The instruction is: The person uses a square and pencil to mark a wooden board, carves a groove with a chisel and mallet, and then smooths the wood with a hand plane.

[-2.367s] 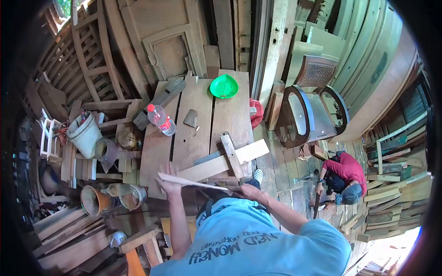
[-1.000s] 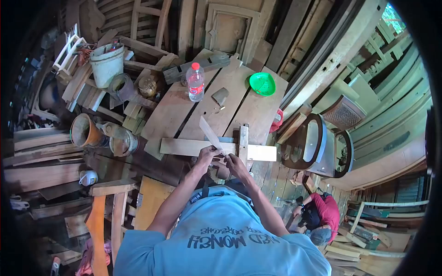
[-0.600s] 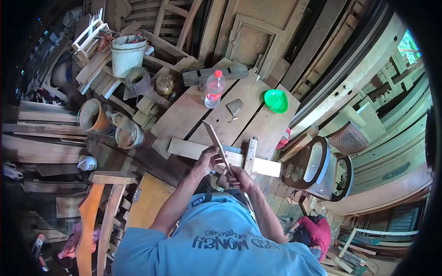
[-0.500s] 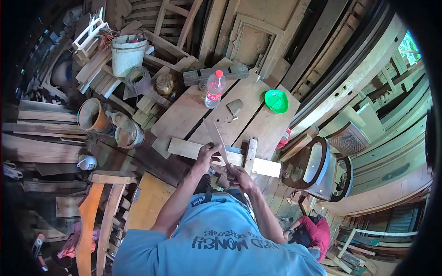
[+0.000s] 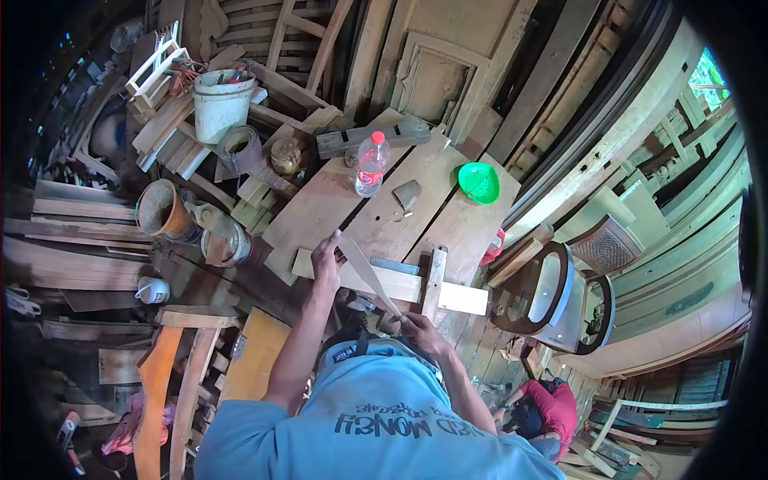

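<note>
stacked timber [image 5: 72, 264] crowds a daylit workbench [image 5: 316, 210] and chair [image 5: 560, 292].

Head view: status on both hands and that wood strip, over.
Left hand grips far end of wood strip; right hand pinches near end. Strip tilted above crossed boards. Water bottle beyond, apart.

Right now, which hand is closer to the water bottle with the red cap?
Left. The left hand holds the far end of the wood strip, below the bottle on the bench. The right hand holds the near end, farther back by the person's shirt.
</note>
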`<control>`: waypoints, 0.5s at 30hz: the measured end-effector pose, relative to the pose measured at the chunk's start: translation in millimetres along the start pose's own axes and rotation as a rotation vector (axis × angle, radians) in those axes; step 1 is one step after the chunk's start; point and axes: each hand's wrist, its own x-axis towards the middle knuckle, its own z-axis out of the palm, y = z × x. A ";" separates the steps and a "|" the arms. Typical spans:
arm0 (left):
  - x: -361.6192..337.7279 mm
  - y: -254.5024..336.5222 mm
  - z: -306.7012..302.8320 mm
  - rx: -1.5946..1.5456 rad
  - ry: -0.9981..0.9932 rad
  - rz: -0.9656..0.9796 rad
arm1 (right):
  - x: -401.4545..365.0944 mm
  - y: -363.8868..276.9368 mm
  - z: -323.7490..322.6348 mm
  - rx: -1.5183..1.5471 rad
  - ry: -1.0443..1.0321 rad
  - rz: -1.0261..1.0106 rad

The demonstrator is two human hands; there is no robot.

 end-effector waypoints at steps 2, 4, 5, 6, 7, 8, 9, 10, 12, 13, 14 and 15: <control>-2.2 -10.6 2.8 -0.058 0.016 0.012 | 2.6 -2.6 3.3 -0.015 0.013 -0.008; -15.5 -20.0 9.5 0.026 -0.039 -0.005 | 6.0 -1.9 4.5 0.079 0.010 0.021; -23.2 -23.5 13.1 0.108 -0.093 -0.021 | 5.6 -4.6 4.1 0.074 0.006 0.021; -25.9 -30.4 12.5 0.140 -0.149 -0.060 | 4.4 -8.1 3.6 0.161 -0.010 0.062; -25.0 -31.1 11.1 0.134 -0.146 -0.057 | 2.5 -12.4 3.1 0.247 -0.025 0.104; -23.9 -29.8 9.7 0.107 -0.146 -0.082 | 0.3 -17.2 3.2 0.240 -0.027 0.103; -22.6 -28.4 8.0 0.081 -0.148 -0.107 | -2.3 -22.1 4.1 0.202 -0.029 0.099; -17.2 -24.4 7.1 0.052 -0.065 -0.100 | -3.7 -24.4 4.5 0.166 -0.030 0.097; -11.8 -15.3 4.9 0.011 -0.019 -0.060 | -0.3 -20.5 1.5 0.136 -0.034 0.101; -12.3 -13.2 2.9 0.000 -0.036 -0.033 | 2.1 -19.5 0.3 0.105 -0.043 0.103; -16.2 -22.7 11.3 0.082 -0.074 -0.103 | 3.0 -18.5 0.6 0.168 0.006 0.057; -21.6 -34.2 14.1 0.143 -0.075 -0.161 | 9.8 -19.6 4.9 0.214 0.016 0.021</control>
